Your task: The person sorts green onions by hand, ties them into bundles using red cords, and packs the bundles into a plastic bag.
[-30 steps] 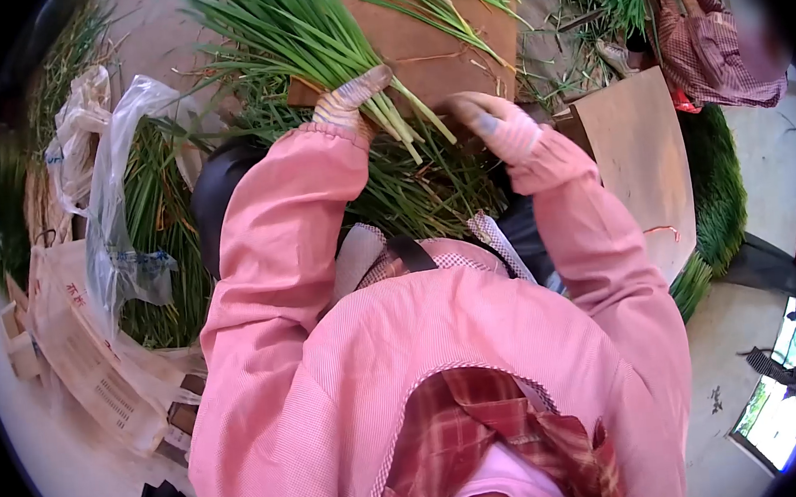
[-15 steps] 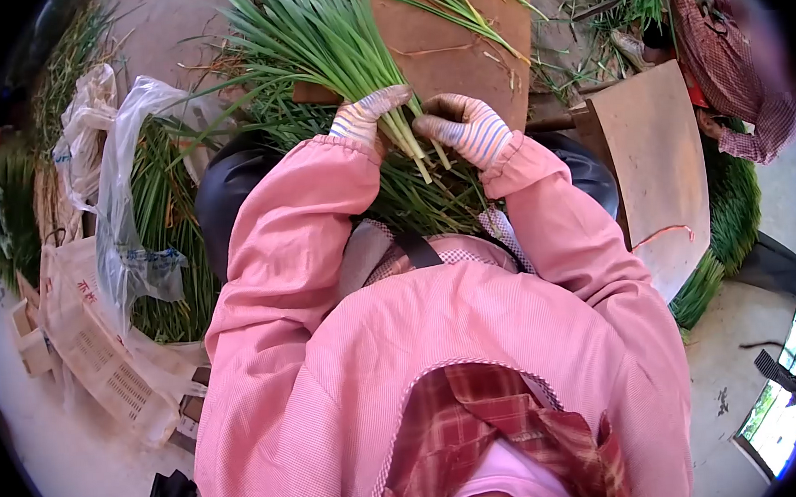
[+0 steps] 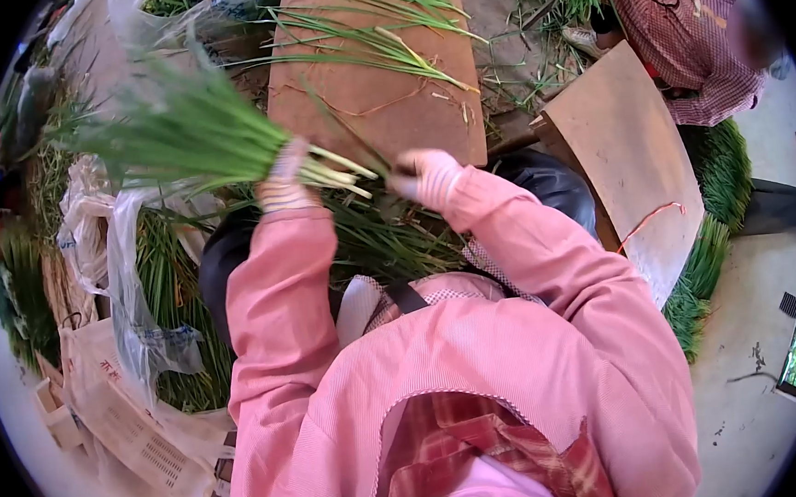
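Observation:
My left hand (image 3: pixel 284 181), in a striped glove, is wrapped round a bunch of garlic chives (image 3: pixel 192 134). The green leaves fan out to the upper left, blurred by motion, and the pale stem ends point right. Close to those ends is my right hand (image 3: pixel 425 177), gloved too, its fingers curled and smeared. A thin loose chive leaf (image 3: pixel 338 114) runs up and left from its fingertips and seems pinched there. Loose chives (image 3: pixel 388 240) lie in my lap below both hands.
A brown board (image 3: pixel 362 131) ahead of me bears scattered chive stalks (image 3: pixel 403 50). Left stand a clear plastic bag (image 3: pixel 132 267) and a pale plastic crate (image 3: pixel 134 433). A tilted board (image 3: pixel 625 131) is at the right, with chive bundles (image 3: pixel 721 175) and a person in a checked shirt (image 3: pixel 669 36) beyond.
My left hand has swung the bunch left, tipping its leaves from upward to leftward. My right hand has come away from the stems and moved slightly left and down. The view has shifted.

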### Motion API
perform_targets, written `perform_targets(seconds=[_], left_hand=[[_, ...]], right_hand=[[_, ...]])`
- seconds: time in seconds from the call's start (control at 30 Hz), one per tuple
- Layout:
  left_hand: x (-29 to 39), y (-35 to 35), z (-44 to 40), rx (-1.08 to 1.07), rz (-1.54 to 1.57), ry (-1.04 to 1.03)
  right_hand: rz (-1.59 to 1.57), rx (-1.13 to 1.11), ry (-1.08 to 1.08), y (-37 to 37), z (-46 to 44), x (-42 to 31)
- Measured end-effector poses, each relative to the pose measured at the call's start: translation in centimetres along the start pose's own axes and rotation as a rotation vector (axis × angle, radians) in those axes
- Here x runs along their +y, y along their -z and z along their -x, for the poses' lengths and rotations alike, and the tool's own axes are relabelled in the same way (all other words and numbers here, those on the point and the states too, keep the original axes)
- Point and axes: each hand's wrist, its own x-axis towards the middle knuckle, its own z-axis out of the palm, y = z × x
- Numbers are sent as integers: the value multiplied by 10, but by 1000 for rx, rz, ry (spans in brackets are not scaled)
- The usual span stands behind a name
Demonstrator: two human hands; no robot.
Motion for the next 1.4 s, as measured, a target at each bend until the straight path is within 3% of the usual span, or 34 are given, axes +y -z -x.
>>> perform_targets(seconds=[0.03, 0.07, 0.13, 0.17, 0.23, 0.3, 0.37, 0.4, 0.47, 0.53, 0.6, 0.63, 0.73, 0.8, 0.83, 0.87, 0.93, 0.97, 1.0, 1.07, 1.1, 1.13, 1.2, 1.27, 1.33, 1.4], left_hand=[[-3, 35, -47, 149, 18, 95], [34, 33, -49, -120, -132, 227], [62, 11, -26, 53, 42, 22], [61, 10, -20, 32, 67, -97], [54, 7, -13, 19, 90, -218], [44, 11, -15, -241, 250, 4], [39, 2, -5, -363, 268, 136], [39, -6, 1, -397, 277, 168], [30, -4, -10, -462, 411, 240], [26, 2, -12, -510, 544, 354], [23, 1, -10, -517, 536, 342], [23, 0, -8, -481, 498, 313], [24, 0, -7, -384, 461, 250], [23, 1, -8, -292, 339, 203], [24, 4, -5, -292, 342, 203], [26, 4, -5, -322, 355, 220], [25, 4, -5, -371, 403, 245], [25, 5, -4, -390, 414, 239], [25, 4, -1, -396, 425, 240], [25, -2, 2, -282, 400, 270], [23, -4, 2, -283, 405, 278], [22, -5, 4, -265, 414, 307], [22, -6, 6, -319, 425, 269], [23, -5, 9, -307, 421, 253], [27, -9, 7, -317, 412, 233], [26, -7, 7, -304, 392, 254]], right_hand=[[149, -197, 50, 10, 14, 0], [311, -411, 11, 22, 28, -9], [441, -331, 81, 51, 36, -9], [212, -51, 135, 55, 15, 35], [204, 293, 166, 85, -23, 54], [575, 385, 100, 113, -29, 22], [815, 375, 15, 117, -43, 34], [824, 413, 94, 116, -47, 39], [867, 251, -44, 126, -64, 38], [882, 195, 59, 137, -69, 33], [723, 362, 41, 153, -63, 3], [697, 489, 182, 163, -59, -7], [231, 679, 289, 189, -42, -26], [667, 543, 282, 192, -48, 7], [775, 280, -8, 195, -44, 16], [787, 306, -100, 198, -34, -3], [160, 513, 23, 223, -25, -29], [-115, 618, 277, 227, -16, -49], [-28, 654, 399, 236, -8, -67], [1067, 472, 84, 241, -7, -77], [1089, 236, -16, 243, 1, -80], [1164, 337, -42, 250, -1, -91], [410, 681, 443, 277, -13, -100], [394, 748, 354, 282, -6, -116], [702, 671, 210, 280, -3, -124], [267, 834, 495, 291, -8, -127]])
